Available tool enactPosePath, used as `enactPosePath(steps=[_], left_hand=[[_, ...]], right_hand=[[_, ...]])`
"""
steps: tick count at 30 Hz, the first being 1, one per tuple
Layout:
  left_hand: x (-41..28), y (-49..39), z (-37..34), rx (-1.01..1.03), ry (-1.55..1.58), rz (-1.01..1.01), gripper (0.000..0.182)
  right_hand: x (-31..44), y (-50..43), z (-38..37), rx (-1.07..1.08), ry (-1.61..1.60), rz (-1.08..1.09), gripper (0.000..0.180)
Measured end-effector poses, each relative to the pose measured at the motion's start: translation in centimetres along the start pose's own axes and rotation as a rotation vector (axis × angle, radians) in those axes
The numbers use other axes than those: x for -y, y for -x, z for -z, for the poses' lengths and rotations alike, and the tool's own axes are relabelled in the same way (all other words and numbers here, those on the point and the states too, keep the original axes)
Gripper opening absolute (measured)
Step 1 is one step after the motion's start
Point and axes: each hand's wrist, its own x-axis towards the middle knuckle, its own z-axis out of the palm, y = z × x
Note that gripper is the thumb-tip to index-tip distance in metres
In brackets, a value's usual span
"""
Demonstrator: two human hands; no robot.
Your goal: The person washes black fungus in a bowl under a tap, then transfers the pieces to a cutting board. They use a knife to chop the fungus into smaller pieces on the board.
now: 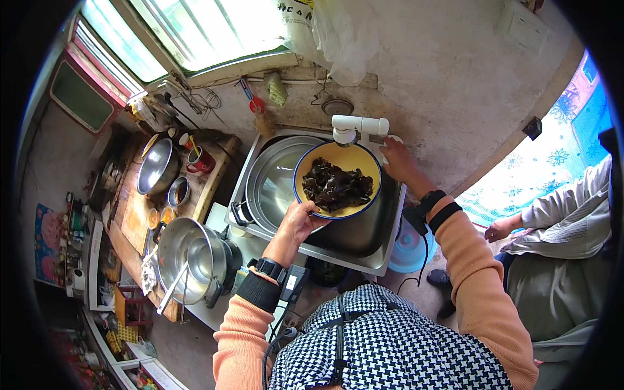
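My left hand (pixel 298 222) grips the near rim of a yellow enamel bowl (pixel 363 156) with a blue edge. Dark, wet-looking wood ear fungus (pixel 336 185) lies in the bowl. The bowl is held over a stainless steel sink (pixel 378 239), right under the spout of a white tap (pixel 360 125). No stream of water can be made out. To the right of the spout, my right hand (pixel 400 158) has its fingers on the tap's white handle (pixel 394 138). Left of the bowl, a large round metal pot (pixel 273 170) sits in the sink, partly covered by the bowl.
On the left, a wok (pixel 170 243) holds a ladle. Beyond it, a wooden counter (pixel 214 187) bears a steel basin (pixel 158 165), a red mug (pixel 201 161) and small bowls. A blue plastic tub (pixel 408 248) stands right of the sink. Another person (pixel 560 209) is close by at right.
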Motion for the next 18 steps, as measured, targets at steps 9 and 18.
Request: enactPosePath(steps=[9,18], left_hand=[[-0.2,0.2,-1.1,-0.006,-0.004,-0.021,0.050],[0.0,0.1,-1.0,-0.022,-0.020,-0.013,0.050]], right_hand=[[-0.2,-0.2,0.4,-0.042,-0.066,0.008,0.025],[0.0,-0.2,0.9,0.017,-0.062,-0.026,0.030]])
